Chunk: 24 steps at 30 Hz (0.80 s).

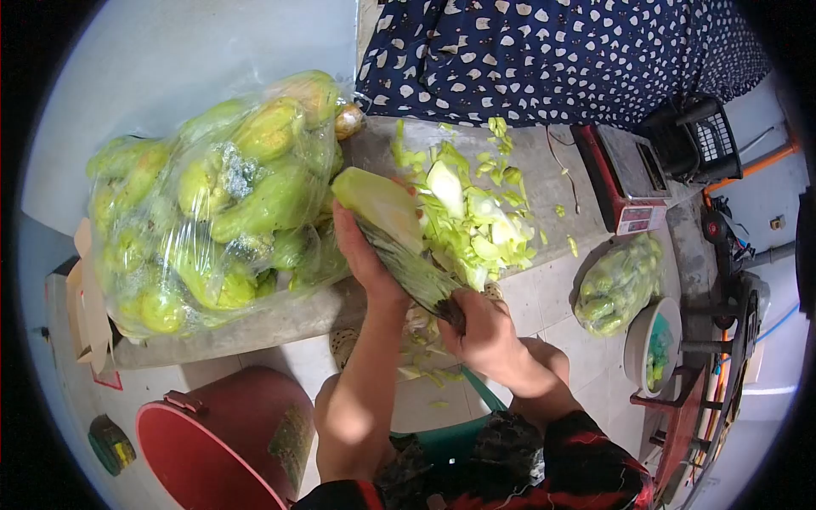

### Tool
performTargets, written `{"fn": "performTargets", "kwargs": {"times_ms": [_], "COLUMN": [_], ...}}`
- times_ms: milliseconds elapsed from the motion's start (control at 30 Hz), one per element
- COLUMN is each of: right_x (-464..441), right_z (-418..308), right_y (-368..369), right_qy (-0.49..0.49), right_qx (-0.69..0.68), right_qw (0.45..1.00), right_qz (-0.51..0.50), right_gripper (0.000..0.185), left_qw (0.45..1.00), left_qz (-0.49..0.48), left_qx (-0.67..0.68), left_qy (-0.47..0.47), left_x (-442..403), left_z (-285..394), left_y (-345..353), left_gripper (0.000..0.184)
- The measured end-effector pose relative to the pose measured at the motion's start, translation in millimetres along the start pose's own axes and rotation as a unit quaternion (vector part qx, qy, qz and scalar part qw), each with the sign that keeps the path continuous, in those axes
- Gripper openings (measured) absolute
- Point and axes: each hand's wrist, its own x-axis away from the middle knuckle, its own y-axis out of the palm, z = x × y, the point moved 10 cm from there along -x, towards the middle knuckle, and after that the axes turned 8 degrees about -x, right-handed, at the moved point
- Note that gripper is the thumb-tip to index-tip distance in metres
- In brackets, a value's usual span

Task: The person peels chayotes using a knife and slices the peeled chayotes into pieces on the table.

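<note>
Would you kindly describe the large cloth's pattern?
The cloth is dark blue with scattered white shapes, best seen in the head view.

Pale-green fruit [374, 201], flesh bared, held tilted, broad streaky knife [406, 267] alongside

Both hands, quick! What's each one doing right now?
Left hand: holding a pale green fruit, some fingers hidden behind it.
Right hand: closed on the dark end of what looks like a knife.

The red bucket [246, 425] is cut off below.
</note>
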Motion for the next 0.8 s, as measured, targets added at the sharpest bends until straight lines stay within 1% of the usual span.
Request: {"fn": "performTargets", "kwargs": {"times_ms": [67, 133, 200, 233, 267, 333, 467, 533, 567, 633, 700, 767, 800], "right_x": [5.2, 6.2, 6.6, 7.0, 7.3, 8.4, 9.0, 8.6, 8.5, 10.1, 12.0, 12.8, 13.5], "right_z": [0.4, 1.0, 0.4, -1.8, -3.5, -4.7, -5.7, -9.0, -11.3, -9.5, -8.2, -4.4, -3.9], "right_y": [3.8, 5.0, 6.4, 4.8, 3.5, 2.9, 3.9, 3.0, 2.2, 5.5, 9.1, 7.4, 7.9], "right_qy": [-0.010, -0.006, -0.002, -0.005, -0.008, -0.008, -0.011, -0.021, -0.031, -0.028, -0.024, -0.008, -0.008], "right_qx": [-0.014, -0.019, -0.025, -0.021, -0.017, -0.016, -0.020, -0.020, -0.020, -0.013, -0.006, -0.028, -0.028], "right_qw": [1.000, 1.000, 0.999, 1.000, 1.000, 1.000, 1.000, 1.000, 0.999, 0.999, 0.999, 0.999, 0.999], "right_qz": [-0.005, -0.013, -0.022, -0.018, -0.014, -0.012, -0.011, -0.010, -0.008, -0.017, -0.026, -0.019, -0.019], "right_gripper": [0.030, 0.031, 0.032, 0.030, 0.028, 0.029, 0.031, 0.032, 0.032, 0.032, 0.033, 0.036, 0.036], "left_qw": [1.000, 0.999, 1.000, 1.000, 1.000, 0.999, 0.996, 0.996, 0.996, 0.995, 0.995, 0.995, 0.996], "left_qz": [0.004, -0.020, -0.003, 0.013, 0.012, -0.012, 0.004, 0.003, 0.003, -0.007, -0.006, -0.004, 0.004], "left_qx": [0.028, -0.035, -0.024, -0.013, -0.013, -0.024, -0.066, -0.036, -0.036, 0.010, -0.002, -0.013, -0.031], "left_qy": [-0.005, 0.012, 0.012, 0.009, 0.009, 0.041, 0.060, 0.086, 0.086, 0.096, 0.096, 0.098, 0.084], "left_x": [-5.8, -8.4, -7.5, -6.8, -7.6, -9.4, -9.9, -9.7, -10.6, -11.9, -11.8, -11.6, -11.5], "left_z": [5.3, 12.4, 15.2, 15.5, 15.6, 22.4, 30.5, 36.3, 34.5, 32.6, 33.2, 34.3, 32.7], "left_y": [-3.9, -3.5, -3.7, -5.3, -6.1, -3.3, -2.5, 1.8, 1.5, 0.8, -0.5, -1.4, -4.2], "left_gripper": [0.057, 0.073, 0.073, 0.073, 0.073, 0.073, 0.073, 0.061, 0.061, 0.062, 0.063, 0.063, 0.067]}}
